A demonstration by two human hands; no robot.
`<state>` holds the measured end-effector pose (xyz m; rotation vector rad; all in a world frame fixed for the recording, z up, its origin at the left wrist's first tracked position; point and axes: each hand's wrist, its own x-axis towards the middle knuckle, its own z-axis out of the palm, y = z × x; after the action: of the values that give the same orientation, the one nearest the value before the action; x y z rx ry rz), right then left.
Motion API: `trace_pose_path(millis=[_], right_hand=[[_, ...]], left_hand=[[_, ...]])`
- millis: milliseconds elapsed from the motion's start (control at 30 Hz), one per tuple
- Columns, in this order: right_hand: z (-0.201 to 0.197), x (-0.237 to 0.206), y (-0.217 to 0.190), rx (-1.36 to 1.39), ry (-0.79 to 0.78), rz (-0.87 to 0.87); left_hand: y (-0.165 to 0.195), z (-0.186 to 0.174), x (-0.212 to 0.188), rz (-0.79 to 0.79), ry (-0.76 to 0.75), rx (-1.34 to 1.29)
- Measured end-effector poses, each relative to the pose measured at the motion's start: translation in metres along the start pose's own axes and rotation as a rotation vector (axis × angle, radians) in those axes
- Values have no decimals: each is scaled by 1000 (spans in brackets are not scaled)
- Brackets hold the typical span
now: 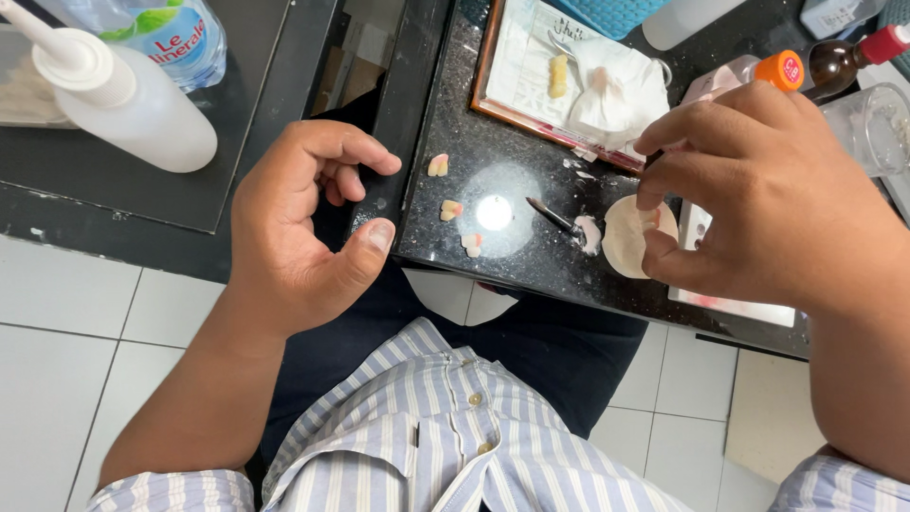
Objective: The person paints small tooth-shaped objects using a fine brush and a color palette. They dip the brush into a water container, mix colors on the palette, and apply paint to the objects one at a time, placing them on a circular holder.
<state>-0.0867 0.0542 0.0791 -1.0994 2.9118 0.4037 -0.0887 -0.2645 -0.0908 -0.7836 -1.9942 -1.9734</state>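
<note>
Brush (559, 218) lying tip-down toward a pale disc (630, 237) on the black counter (531, 265), its bristles sitting in a pinkish smear beside the disc. Right hand (758, 199) hovering over both, fingers curled and pinched together near the brush's upper end; whether they are actually gripping the handle cannot be told, as the hand is hiding that end. Thumb is curving down by the disc's right edge.

Left hand (303, 228) is hanging loose off the counter's left edge, holding nothing, fingers half curled, thumb tip lying against the counter's corner.

Three small tooth-like pieces (452, 209), pink and cream, are sitting on the counter between the two hands, near a bright spot of reflected light. Behind the disc, a wood-rimmed tray (485, 66) is holding white paper, a crumpled tissue (616, 90) and a yellowish row of teeth (559, 76). An orange-capped bottle (779, 69) and a brown bottle (848, 57) with a red cap are standing at the far right, next to a clear cup (877, 128). A white slab (730, 303) is lying under the right hand.

Far left, on a separate dark surface, a white squeeze bottle (123, 104) is lying beside a clear water bottle (166, 33). Person is wearing a striped shirt (445, 436); white floor tiles (57, 322) are showing below.
</note>
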Motion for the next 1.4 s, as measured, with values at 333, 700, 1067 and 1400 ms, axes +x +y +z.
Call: trace_pose_path(millis=[333, 700, 1067, 1400], right_hand=[[2, -5, -14, 55, 56, 26], [-6, 0, -17, 37, 51, 0], [-17, 41, -69, 174, 167, -231], [-14, 72, -97, 107, 120, -171]], left_hand=[[-6, 4, -6, -6, 12, -41], [-1, 3, -5, -3, 15, -17], [-4, -4, -11, 24, 26, -2], [0, -12, -12, 25, 15, -31]])
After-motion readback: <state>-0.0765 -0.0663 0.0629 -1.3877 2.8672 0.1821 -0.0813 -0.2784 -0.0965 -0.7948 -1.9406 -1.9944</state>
